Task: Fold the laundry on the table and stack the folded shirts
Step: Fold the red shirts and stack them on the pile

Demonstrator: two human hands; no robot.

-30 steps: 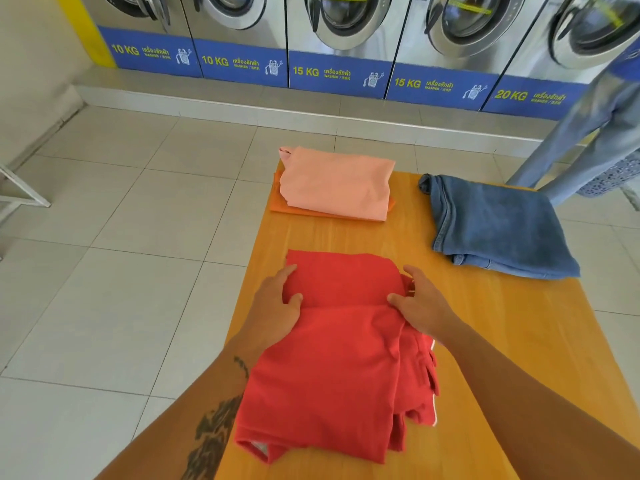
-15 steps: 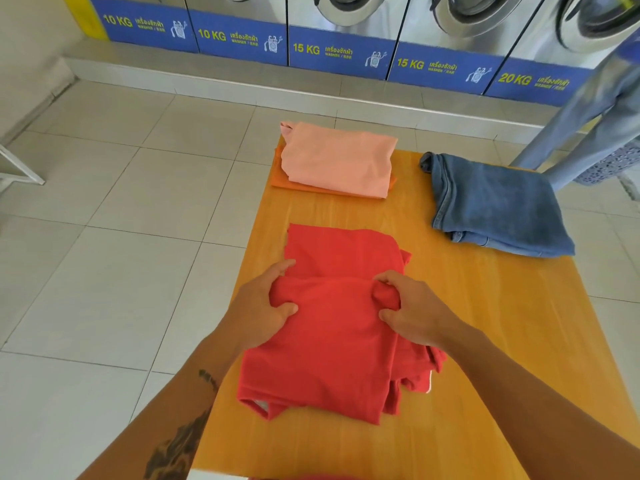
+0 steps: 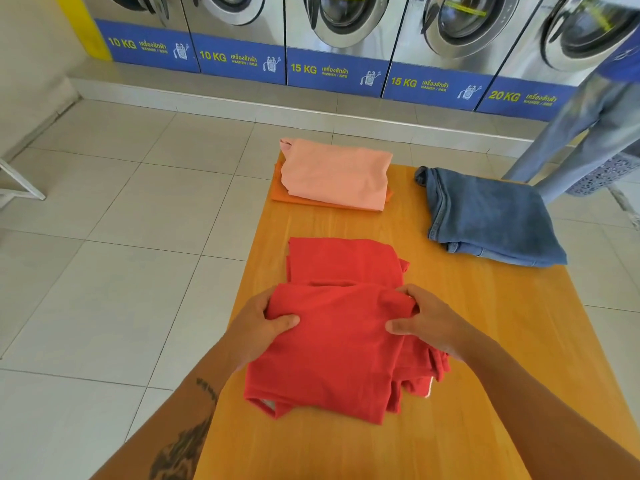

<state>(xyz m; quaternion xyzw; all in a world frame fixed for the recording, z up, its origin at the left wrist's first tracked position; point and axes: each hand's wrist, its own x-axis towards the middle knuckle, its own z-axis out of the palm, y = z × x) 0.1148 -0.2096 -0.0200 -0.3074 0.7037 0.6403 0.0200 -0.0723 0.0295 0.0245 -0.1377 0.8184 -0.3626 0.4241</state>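
A red shirt (image 3: 339, 344) lies on the wooden table (image 3: 485, 341) in front of me, partly folded, its far part flat and its near part bunched. My left hand (image 3: 258, 327) grips the shirt's left side, thumb on top. My right hand (image 3: 429, 323) pinches the right side of the same fold. At the table's far edge a folded pink shirt (image 3: 337, 173) rests on a folded orange shirt (image 3: 282, 194).
Folded blue jeans (image 3: 485, 216) lie at the table's far right. A person's legs in light jeans (image 3: 588, 126) stand past that corner. Washing machines (image 3: 346, 32) line the back wall. Tiled floor lies to the left, with a white frame (image 3: 17, 185) at its edge.
Both hands went from pressing flat on the red shirt to gripping its middle fold, bunching the cloth and drawing it toward me.
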